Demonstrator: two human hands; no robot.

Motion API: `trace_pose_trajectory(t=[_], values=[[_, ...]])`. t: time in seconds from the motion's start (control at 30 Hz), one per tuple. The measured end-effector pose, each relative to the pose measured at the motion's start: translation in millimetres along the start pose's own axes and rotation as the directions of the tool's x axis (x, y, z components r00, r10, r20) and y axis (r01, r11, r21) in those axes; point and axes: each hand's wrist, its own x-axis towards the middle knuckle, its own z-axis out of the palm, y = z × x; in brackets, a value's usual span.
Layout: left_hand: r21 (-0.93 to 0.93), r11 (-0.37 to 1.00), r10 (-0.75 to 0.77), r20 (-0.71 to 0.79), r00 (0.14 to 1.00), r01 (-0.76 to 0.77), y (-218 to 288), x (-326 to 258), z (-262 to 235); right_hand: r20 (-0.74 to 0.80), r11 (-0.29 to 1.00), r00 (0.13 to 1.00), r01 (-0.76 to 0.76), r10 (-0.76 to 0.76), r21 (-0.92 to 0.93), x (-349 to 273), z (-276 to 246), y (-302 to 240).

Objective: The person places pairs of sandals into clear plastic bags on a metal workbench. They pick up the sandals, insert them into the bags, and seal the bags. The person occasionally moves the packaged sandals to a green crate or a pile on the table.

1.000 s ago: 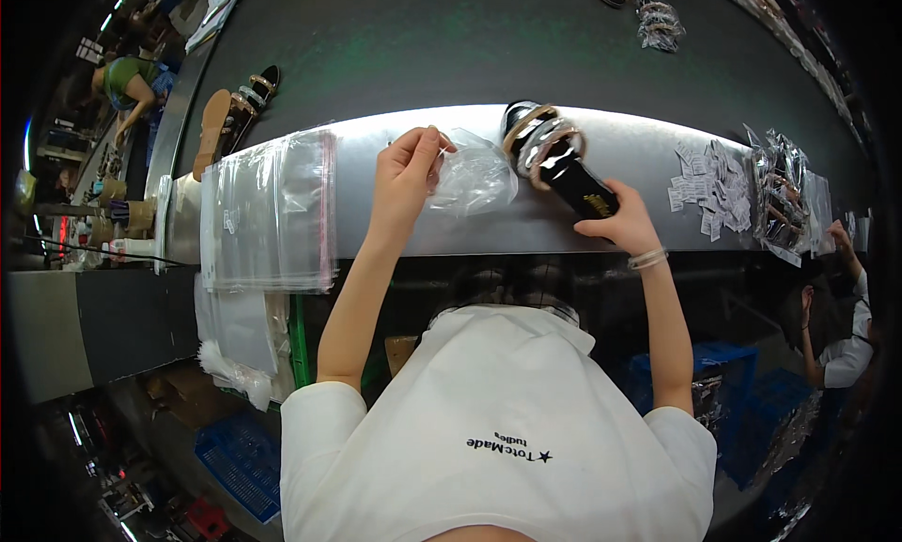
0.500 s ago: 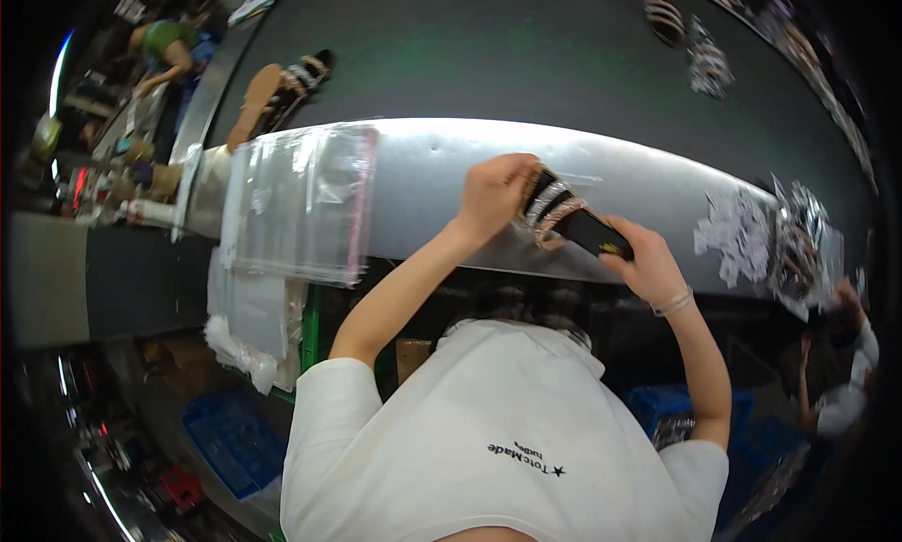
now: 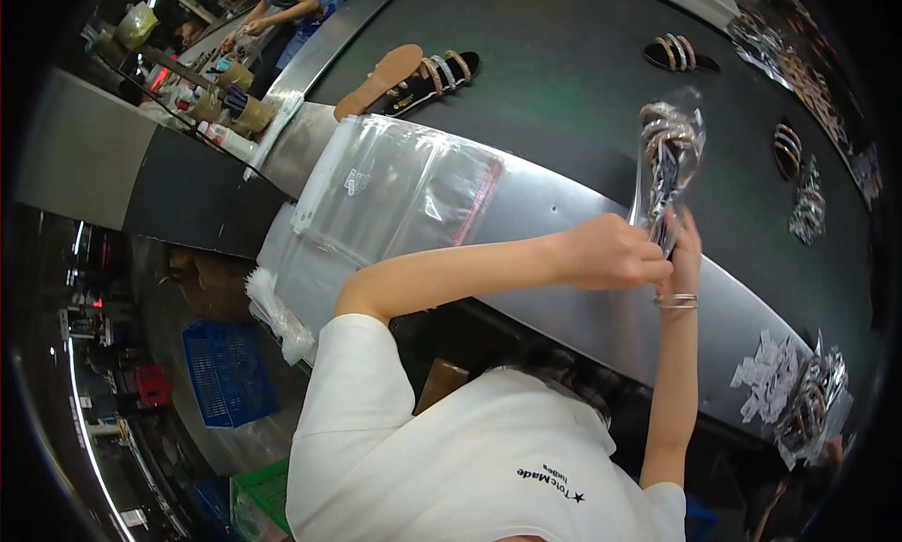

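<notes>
Both my hands hold a pair of strappy sandals (image 3: 669,133) in a clear plastic bag, upright over the conveyor belt's near edge. My left hand (image 3: 606,251) is closed at the lower end of the bag, its arm reaching across from the left. My right hand (image 3: 684,251) grips the same end from the right, fingers partly hidden behind the plastic. The straps look silver and rose-gold; the lower part of the bundle is dark and shiny. A stack of flat clear plastic bags (image 3: 395,190) lies to the left on the metal ledge (image 3: 550,209).
A tan-soled sandal (image 3: 381,82) rests against a black one on the belt (image 3: 545,100). Other sandals (image 3: 678,54) and a bagged one (image 3: 808,204) lie farther right. Crumpled white paper (image 3: 766,378) sits beside bagged sandals (image 3: 816,401). A co-worker (image 3: 296,7) stands far left.
My hands have moved right and outward over the belt. Earlier they held a bare black sandal; now sandals in clear plastic are in them. The view has turned.
</notes>
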Motion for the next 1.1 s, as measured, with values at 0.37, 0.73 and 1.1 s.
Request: trace_pose_trajectory(t=[0.37, 0.73, 1.1], values=[[0.788, -0.209, -0.972, -0.232, -0.034, 0.579, -285, -242, -176, -0.055, 0.634, 0.91, 0.24, -0.41, -0.735, 7, -60, -19], [0.372, 0.237, -0.841, -0.383, 0.382, 0.897, -303, -162, -136, -0.088, 0.742, 0.957, 0.156, -0.278, -0.652, -14, -96, 14], [-0.623, 0.444, -0.896, -0.306, 0.322, 0.644, 62, -95, -23, 0.294, 0.949, 0.946, -0.043, 0.14, -0.314, -82, 63, 23]])
